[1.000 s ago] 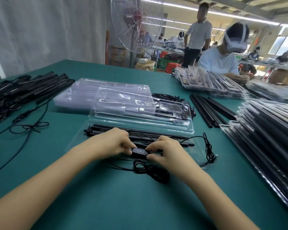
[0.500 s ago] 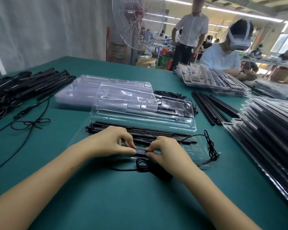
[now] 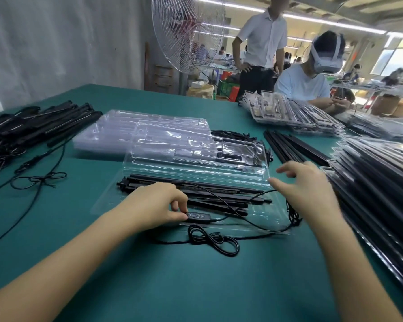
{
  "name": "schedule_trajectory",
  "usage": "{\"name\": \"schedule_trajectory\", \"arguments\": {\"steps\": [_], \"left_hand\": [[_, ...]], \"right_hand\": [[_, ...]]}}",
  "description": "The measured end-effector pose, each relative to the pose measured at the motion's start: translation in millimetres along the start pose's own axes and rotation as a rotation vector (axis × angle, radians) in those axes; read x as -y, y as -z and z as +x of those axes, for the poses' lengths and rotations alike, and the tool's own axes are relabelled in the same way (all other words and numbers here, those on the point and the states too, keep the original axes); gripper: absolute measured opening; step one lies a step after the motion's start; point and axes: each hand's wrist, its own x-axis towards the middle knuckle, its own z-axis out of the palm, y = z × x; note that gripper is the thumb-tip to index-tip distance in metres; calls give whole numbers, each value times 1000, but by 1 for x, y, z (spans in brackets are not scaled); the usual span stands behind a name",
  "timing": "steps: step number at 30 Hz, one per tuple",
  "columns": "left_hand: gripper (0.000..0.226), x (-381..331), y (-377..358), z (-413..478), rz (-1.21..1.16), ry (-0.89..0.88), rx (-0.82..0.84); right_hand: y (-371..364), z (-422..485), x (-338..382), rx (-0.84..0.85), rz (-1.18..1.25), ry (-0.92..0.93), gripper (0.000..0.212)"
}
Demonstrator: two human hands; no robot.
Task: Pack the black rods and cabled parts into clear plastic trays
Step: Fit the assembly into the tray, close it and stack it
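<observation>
Currently, lower centre: left grip (image 3: pixel 158 205) pinches black controller (image 3: pixel 198 216), button icons too small to read; right grip (image 3: pixel 305 182) apart, empty.

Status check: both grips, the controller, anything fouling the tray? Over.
Left grip pinching controller at tray's near edge. Right grip open, holding nothing. Cable coil loose on table, outside tray.

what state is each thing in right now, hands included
left hand, pinching the controller's left end
right hand, open, raised over the tray's right end
controller, lying at the tray's front edge
rods, lying flat in the tray
cable bundle, coiled, on the table before the tray
</observation>
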Motion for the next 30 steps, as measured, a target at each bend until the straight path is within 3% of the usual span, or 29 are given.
{"name": "schedule_trajectory", "arguments": {"steps": [3,5,9,11,16,19,21,23,25,27,30], "left_hand": [[13,-5,3,0,37,11,2],[16,-11,6,1,103,16,20],[19,-26,10,6,267,17,87],[19,-32,14,10,293,20,148],[32,-25,31,12,109,63,363],[33,-18,38,9,75,48,411],[28,-13,39,8,-31,36,350],[21,-7,37,13,-150,40,156],[22,0,32,21,-109,58,-23],[29,7,25,27,-8,86,-57],[29,16,12,31,75,91,-32]], "right_hand": [[12,6,-23,438,96,-145,31],[18,7,-32,541,284,-156,28],[29,7,-44,568,444,-122,7],[32,7,-46,526,444,-95,7],[38,8,-45,265,356,50,16],[38,8,-45,252,282,103,16],[36,9,-47,285,211,121,22],[35,10,-50,340,196,84,29],[36,8,-54,437,225,26,22],[37,5,-57,556,266,-21,11],[38,2,-62,754,296,-102,19]]}}
